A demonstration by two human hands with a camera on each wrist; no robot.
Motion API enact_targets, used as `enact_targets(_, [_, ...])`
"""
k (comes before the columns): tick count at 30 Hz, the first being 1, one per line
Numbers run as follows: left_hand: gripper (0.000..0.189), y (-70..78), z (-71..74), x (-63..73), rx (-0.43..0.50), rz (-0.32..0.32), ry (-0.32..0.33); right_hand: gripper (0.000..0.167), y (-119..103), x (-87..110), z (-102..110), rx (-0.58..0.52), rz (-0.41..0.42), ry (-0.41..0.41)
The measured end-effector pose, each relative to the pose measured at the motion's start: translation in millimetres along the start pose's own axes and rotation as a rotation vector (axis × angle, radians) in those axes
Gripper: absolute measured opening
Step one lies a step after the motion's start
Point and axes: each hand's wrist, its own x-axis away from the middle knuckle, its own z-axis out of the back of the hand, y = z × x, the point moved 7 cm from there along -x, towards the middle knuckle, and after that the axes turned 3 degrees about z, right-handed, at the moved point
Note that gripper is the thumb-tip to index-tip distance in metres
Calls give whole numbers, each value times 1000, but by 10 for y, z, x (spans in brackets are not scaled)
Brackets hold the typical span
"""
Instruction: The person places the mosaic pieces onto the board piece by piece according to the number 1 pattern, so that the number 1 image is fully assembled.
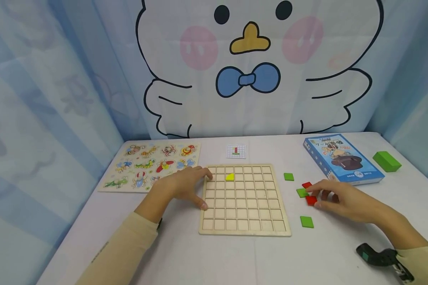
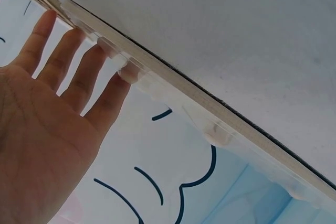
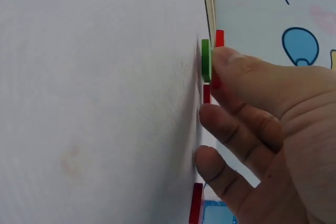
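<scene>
A pale wooden grid board lies on the table with a yellow piece in one of its upper cells. My left hand rests at the board's left edge, its fingers extended and thumb spread; the palm shows in the left wrist view. To the right of the board, my right hand pinches a red tile between thumb and index finger, partly hidden by the thumb. Close to those fingertips are a green tile and another red tile. One more red tile shows low in the right wrist view.
Loose green tiles lie above and below the right hand's group. An insect picture board is at left, a small pattern card behind the grid, a blue box and green block at right.
</scene>
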Motion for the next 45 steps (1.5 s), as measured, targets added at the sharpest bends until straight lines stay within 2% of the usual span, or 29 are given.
enact_targets(8, [84,-7,3,6,5,4,0,37,-54,-22,35,-58,26,40])
enact_targets(18, [85,-34,-19,-9,3,13,-1,34,-149,-100,95,-74,85,83])
enact_targets(36, [86,-15,-10,-21,12,8,2,32,-333,-370,137,-187,110,74])
enact_targets(40, [85,-7,-6,-25,17,10,1,32,-379,-450,127,-190,130,79])
enact_targets(45, [84,-24,-13,-15,18,26,-2,32,-451,-565,88,-254,161,67])
